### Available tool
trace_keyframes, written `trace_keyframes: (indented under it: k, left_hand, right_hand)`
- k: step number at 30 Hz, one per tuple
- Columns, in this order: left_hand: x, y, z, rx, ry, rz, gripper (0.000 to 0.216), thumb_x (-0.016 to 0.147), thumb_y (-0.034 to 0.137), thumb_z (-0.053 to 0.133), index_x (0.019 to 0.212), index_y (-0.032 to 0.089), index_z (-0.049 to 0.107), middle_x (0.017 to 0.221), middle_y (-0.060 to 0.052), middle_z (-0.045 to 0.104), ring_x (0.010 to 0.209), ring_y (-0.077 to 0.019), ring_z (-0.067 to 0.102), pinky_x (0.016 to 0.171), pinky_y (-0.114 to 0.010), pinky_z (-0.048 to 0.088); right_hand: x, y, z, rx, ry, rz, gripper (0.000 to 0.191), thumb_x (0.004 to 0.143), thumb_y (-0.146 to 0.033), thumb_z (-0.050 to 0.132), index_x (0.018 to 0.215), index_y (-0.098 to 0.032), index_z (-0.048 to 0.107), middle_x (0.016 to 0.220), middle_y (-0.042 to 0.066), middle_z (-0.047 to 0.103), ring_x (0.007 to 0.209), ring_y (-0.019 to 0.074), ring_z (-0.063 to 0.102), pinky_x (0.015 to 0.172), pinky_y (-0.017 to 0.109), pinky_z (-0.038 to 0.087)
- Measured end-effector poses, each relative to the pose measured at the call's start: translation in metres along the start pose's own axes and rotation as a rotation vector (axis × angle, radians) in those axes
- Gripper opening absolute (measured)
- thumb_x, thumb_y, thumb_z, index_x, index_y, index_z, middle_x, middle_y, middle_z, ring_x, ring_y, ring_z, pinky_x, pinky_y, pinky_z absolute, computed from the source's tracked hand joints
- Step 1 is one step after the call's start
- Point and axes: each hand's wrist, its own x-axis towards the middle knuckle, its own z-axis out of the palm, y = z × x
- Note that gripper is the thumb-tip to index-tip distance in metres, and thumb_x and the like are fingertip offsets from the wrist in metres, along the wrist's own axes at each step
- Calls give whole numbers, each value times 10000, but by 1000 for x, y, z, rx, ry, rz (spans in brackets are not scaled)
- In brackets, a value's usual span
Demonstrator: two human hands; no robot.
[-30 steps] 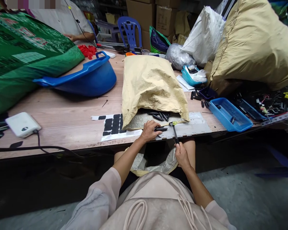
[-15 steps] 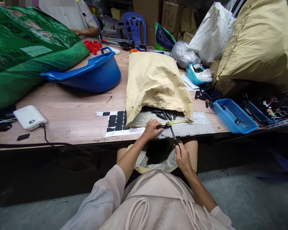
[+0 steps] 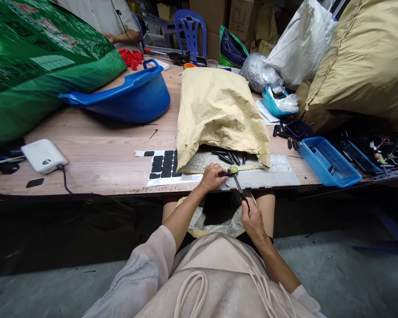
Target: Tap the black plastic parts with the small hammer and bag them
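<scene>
At the table's front edge, my left hand (image 3: 213,176) is closed on a small black part (image 3: 224,174), mostly hidden by the fingers. My right hand (image 3: 253,219) grips the black handle of a hammer (image 3: 240,189). Its yellowish head (image 3: 234,170) is at the tip of the black part; whether they touch I cannot tell. Beneath lies a grey board (image 3: 277,173). Just beyond my hands, several slim black pieces (image 3: 224,158) lie in the mouth of a tan woven sack (image 3: 215,101). Another open sack (image 3: 228,223) with a pale lining hangs at my lap.
Left of the sack lies a sheet of black stickers (image 3: 166,163). A blue basin (image 3: 135,97), a white box with cords (image 3: 44,155) and a large green sack (image 3: 53,66) stand further left. On the right are a blue basket (image 3: 330,161) and bulging sacks (image 3: 361,57). A person's arm (image 3: 122,37) shows behind.
The view has shifted slightly, so the table's things sit a little further right and higher. Both hands keep their holds, and the hammer head stays by the black part.
</scene>
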Motion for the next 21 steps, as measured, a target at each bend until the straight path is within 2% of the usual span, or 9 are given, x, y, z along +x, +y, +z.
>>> trace_keyframes:
  k: [7, 13, 17, 21]
  left_hand:
    - [1, -2, 1, 3, 8, 5, 149, 821, 292, 784, 963, 244, 796, 863, -40, 678, 973, -254, 586, 920, -413, 468]
    - [-1, 6, -4, 19, 15, 10, 134, 807, 261, 773, 935, 221, 765, 871, -42, 676, 956, -253, 582, 919, -413, 470]
    - [-2, 8, -4, 30, 16, 19, 142, 802, 249, 768, 939, 213, 755, 873, -43, 673, 955, -252, 580, 920, -411, 468]
    - [-2, 4, -2, 46, 5, 16, 133, 828, 276, 761, 950, 221, 756, 885, -43, 678, 956, -250, 577, 909, -404, 456]
  right_hand:
    - [-1, 8, 2, 20, -9, 85, 427, 1028, -450, 379, 1074, -201, 722, 909, 130, 754, 824, 282, 686, 765, 370, 534]
    - [3, 18, -6, 51, 86, 157, 491, 1021, -489, 381, 1184, -159, 706, 1030, 151, 770, 912, 284, 692, 807, 358, 525]
    - [8, 28, -10, 53, 97, 204, 481, 1011, -510, 380, 1117, -174, 707, 1008, 142, 771, 913, 278, 691, 817, 351, 519]
    - [10, 38, -4, 38, 88, 212, 451, 1007, -510, 349, 1018, -201, 676, 941, 135, 760, 862, 274, 684, 792, 359, 521]
